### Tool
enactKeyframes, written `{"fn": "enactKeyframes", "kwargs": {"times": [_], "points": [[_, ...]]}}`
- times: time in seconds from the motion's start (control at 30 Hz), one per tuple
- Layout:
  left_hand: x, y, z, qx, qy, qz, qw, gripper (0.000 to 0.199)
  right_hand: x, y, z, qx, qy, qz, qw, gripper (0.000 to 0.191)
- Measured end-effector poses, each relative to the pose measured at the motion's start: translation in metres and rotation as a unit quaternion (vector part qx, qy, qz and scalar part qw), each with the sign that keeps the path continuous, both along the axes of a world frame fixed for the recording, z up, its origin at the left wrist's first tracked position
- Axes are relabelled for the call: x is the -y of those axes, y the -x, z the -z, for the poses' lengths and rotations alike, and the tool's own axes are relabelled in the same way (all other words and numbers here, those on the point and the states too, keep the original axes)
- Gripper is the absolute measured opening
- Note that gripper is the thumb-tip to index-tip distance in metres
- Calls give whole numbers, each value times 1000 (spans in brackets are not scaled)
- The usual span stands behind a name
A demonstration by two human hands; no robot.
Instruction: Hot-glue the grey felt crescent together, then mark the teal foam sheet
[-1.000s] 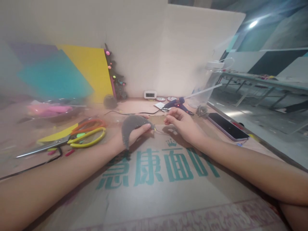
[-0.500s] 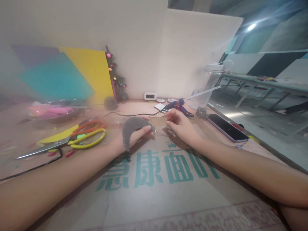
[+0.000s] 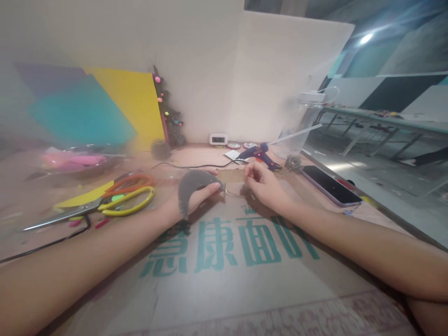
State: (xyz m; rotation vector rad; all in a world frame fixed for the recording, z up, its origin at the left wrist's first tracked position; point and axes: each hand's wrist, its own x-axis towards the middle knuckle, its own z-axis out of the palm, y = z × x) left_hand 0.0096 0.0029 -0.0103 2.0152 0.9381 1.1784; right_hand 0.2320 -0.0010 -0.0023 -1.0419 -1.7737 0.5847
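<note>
My left hand (image 3: 206,192) is closed around a grey, fuzzy crescent-shaped piece (image 3: 192,184), thumb along its inner edge. The piece arches over the hand, and its narrow end points right with a small yellow bit at the tip. From that tip a thin strand (image 3: 235,193) runs toward my right hand (image 3: 259,181). The right hand's thumb and fingertips are pinched together a short way to the right; whatever may be between them is too small to make out.
Scissors (image 3: 128,200) with orange and yellow handles lie at left beside coloured scraps. Behind the hands are a blue glue gun (image 3: 261,154), its black cord (image 3: 196,166) and a small digital clock (image 3: 218,139). A phone (image 3: 329,185) lies near the right table edge.
My right hand has shifted slightly right, and its thumb and fingers have drawn closer together. My left hand and the grey piece have hardly moved.
</note>
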Motion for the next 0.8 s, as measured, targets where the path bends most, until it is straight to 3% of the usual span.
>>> {"fn": "enactKeyframes", "kwargs": {"times": [0.23, 0.47, 0.63, 0.8], "points": [[1, -1, 2, 28, 31, 21, 999, 24, -1, -2, 2, 18, -13, -1, 1000, 11], [-1, 1, 2, 12, 4, 18, 1000, 22, 0, -1, -1, 7, -26, 8, 1000, 12], [0, 0, 0, -14, -16, -6, 1000, 22, 0, 4, -1, -68, 24, -32, 997, 11], [0, 0, 1, -9, -8, -7, 1000, 25, 3, 7, -2, -84, 62, -30, 994, 14]]}}
